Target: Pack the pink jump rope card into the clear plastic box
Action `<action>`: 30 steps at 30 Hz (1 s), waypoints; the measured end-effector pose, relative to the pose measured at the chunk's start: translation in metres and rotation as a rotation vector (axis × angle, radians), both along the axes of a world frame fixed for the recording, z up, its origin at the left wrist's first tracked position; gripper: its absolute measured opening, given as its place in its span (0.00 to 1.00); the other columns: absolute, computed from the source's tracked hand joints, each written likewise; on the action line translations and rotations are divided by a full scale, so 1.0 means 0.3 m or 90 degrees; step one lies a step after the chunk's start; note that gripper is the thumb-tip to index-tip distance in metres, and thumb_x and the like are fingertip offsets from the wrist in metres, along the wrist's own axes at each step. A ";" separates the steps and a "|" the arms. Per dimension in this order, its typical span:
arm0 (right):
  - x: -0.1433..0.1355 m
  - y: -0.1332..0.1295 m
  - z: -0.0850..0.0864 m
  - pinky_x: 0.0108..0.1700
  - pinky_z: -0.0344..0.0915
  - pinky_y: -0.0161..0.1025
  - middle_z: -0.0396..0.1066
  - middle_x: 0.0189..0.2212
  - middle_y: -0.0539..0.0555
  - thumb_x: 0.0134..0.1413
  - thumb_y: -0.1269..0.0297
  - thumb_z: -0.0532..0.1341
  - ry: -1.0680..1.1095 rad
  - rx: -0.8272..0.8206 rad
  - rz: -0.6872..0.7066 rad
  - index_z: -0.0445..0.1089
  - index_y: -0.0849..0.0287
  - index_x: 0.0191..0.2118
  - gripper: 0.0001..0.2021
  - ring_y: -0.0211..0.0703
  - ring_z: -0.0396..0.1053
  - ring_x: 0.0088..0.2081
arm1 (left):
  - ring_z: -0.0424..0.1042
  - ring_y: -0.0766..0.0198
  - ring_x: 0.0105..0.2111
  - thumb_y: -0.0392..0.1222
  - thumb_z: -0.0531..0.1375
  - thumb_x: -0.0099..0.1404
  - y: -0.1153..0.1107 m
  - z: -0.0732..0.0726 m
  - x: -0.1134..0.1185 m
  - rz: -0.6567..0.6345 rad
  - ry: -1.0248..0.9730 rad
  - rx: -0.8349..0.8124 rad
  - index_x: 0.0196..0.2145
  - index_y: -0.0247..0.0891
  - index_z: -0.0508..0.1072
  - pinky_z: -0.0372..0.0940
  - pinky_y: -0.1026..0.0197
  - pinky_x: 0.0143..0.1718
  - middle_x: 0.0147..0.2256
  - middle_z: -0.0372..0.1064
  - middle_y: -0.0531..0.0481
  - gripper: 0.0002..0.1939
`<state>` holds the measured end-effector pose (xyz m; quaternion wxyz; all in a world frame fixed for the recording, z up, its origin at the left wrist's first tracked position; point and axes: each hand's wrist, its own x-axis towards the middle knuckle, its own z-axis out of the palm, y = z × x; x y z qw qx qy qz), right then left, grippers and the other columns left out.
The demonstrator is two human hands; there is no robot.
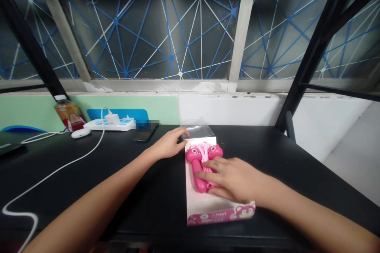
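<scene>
A jump rope [199, 178] with bright pink animal-head handles and a coiled pale-pink cord lies in a shallow white card box [194, 207]. The box's front lip is purple with a cartoon bear. My right hand [234, 178] reaches over the coil from the right, fingers curled on the cord and the right handle, which it mostly hides. At the box's far left corner, my left hand [169, 142] has its thumb and fingers bent about the edge. Beside those fingertips, a clear plastic cover [198, 131] lies behind the box.
A dark phone [147, 132] lies on the black table [142, 205], left of the box. Farther left are a white power strip [121, 125] with a plugged charger, a white cable [74, 160], a small white case [80, 133] and a drink bottle [69, 114]. Black metal posts rise on both sides.
</scene>
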<state>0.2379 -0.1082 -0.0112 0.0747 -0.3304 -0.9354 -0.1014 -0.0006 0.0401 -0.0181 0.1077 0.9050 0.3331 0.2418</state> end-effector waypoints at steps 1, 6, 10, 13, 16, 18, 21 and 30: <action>-0.001 -0.001 0.000 0.35 0.69 0.42 0.70 0.52 0.60 0.66 0.54 0.53 0.005 0.005 0.005 0.63 0.51 0.60 0.20 0.54 0.71 0.47 | 0.67 0.53 0.55 0.38 0.55 0.64 -0.002 0.003 0.001 -0.008 -0.005 -0.007 0.43 0.41 0.70 0.68 0.54 0.47 0.56 0.65 0.44 0.10; -0.003 0.019 -0.021 0.35 0.69 0.40 0.71 0.51 0.56 0.66 0.57 0.54 0.024 0.029 -0.034 0.64 0.47 0.58 0.17 0.50 0.71 0.46 | 0.68 0.56 0.53 0.32 0.53 0.61 -0.046 0.014 0.018 -0.041 -0.013 -0.044 0.41 0.42 0.69 0.69 0.58 0.45 0.52 0.68 0.46 0.12; 0.000 0.062 -0.053 0.33 0.69 0.41 0.71 0.51 0.58 0.64 0.60 0.57 -0.002 0.094 -0.103 0.63 0.48 0.59 0.19 0.54 0.71 0.46 | 0.68 0.58 0.52 0.33 0.52 0.64 -0.112 0.022 0.041 -0.087 -0.004 -0.058 0.43 0.42 0.68 0.69 0.59 0.46 0.53 0.65 0.46 0.12; -0.003 0.073 -0.056 0.39 0.69 0.47 0.71 0.48 0.64 0.64 0.66 0.56 -0.022 0.162 -0.114 0.65 0.57 0.58 0.18 0.56 0.70 0.46 | 0.70 0.58 0.47 0.35 0.51 0.66 -0.145 0.032 0.048 -0.094 0.022 -0.036 0.45 0.42 0.68 0.67 0.57 0.46 0.49 0.67 0.47 0.11; -0.017 0.044 -0.035 0.41 0.67 0.46 0.73 0.42 0.61 0.66 0.61 0.54 0.018 0.124 -0.046 0.69 0.60 0.53 0.15 0.52 0.70 0.42 | 0.69 0.57 0.46 0.35 0.51 0.66 -0.149 0.042 0.043 -0.094 0.035 -0.018 0.45 0.42 0.68 0.65 0.56 0.47 0.48 0.68 0.46 0.11; -0.031 0.011 -0.020 0.40 0.66 0.42 0.73 0.39 0.56 0.65 0.52 0.54 0.052 0.012 0.050 0.70 0.56 0.52 0.18 0.47 0.70 0.39 | 0.69 0.58 0.46 0.34 0.52 0.66 -0.142 0.047 0.038 -0.092 0.035 -0.016 0.45 0.42 0.68 0.65 0.56 0.47 0.48 0.67 0.47 0.11; -0.049 -0.032 -0.011 0.41 0.65 0.39 0.73 0.38 0.52 0.57 0.41 0.58 0.082 -0.133 0.149 0.71 0.55 0.49 0.24 0.43 0.70 0.39 | 0.69 0.59 0.44 0.33 0.52 0.65 -0.131 0.048 0.033 -0.082 0.030 -0.015 0.45 0.42 0.67 0.64 0.57 0.46 0.48 0.67 0.48 0.12; -0.045 -0.024 -0.020 0.49 0.65 0.48 0.71 0.50 0.60 0.62 0.46 0.55 0.059 -0.141 0.025 0.67 0.58 0.57 0.25 0.54 0.69 0.48 | 0.70 0.60 0.43 0.32 0.51 0.64 -0.147 0.036 0.047 -0.086 0.018 -0.037 0.43 0.41 0.68 0.66 0.59 0.41 0.46 0.68 0.47 0.12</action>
